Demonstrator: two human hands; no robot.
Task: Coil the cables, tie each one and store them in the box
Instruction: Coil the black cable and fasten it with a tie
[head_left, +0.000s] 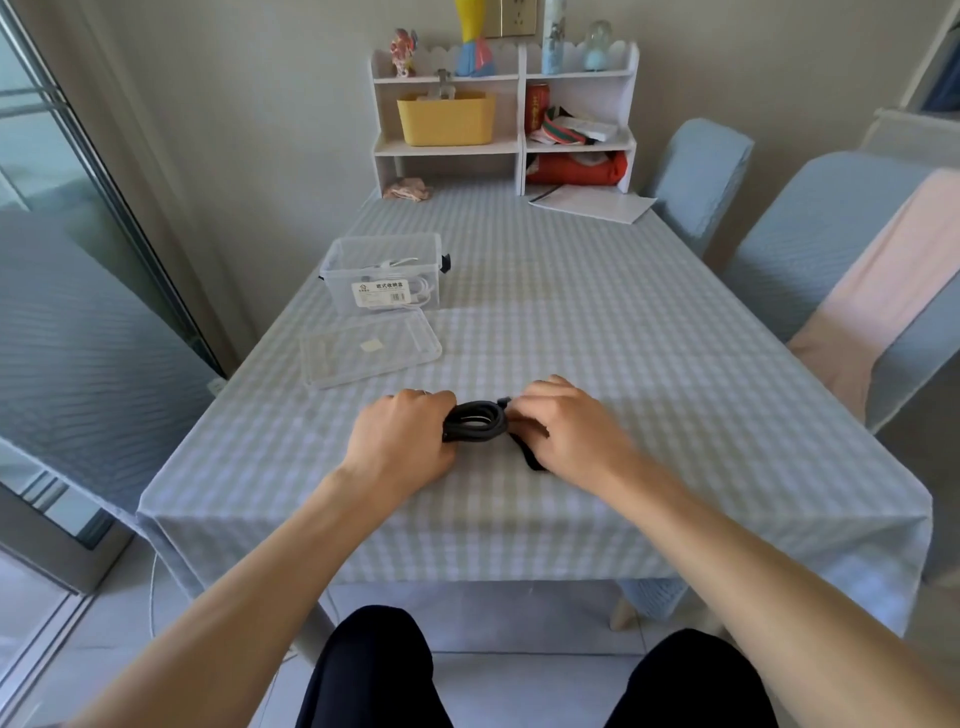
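Nearest to me, my left hand (410, 431) grips one end of the black cable (475, 420), fingers curled round the bundled loops, which lie low over the checked tablecloth (623, 364) near the front edge. My right hand (563, 431) pinches the other end, where the plug tip shows at the fingertips. A black tie strap (530, 456) lies partly under this hand; I cannot tell whether it is wrapped round the coil yet.

Status, as I judge it: this cable is coiled but not yet tied or stored.

Beyond the hands, the clear lid (371, 351) lies flat on the table, off the box. Just behind it stands the clear box (382, 278), open, with a white cable (410, 288) already inside, so at least one cable appears stored. I see no other loose cables.

The path from coil to box crosses the lid only; nothing else stands between. Farther off: a sheet of paper (592, 203), a white shelf unit (504, 111) holding a yellow bin (445, 118), and two covered chairs (810, 234) at the right.
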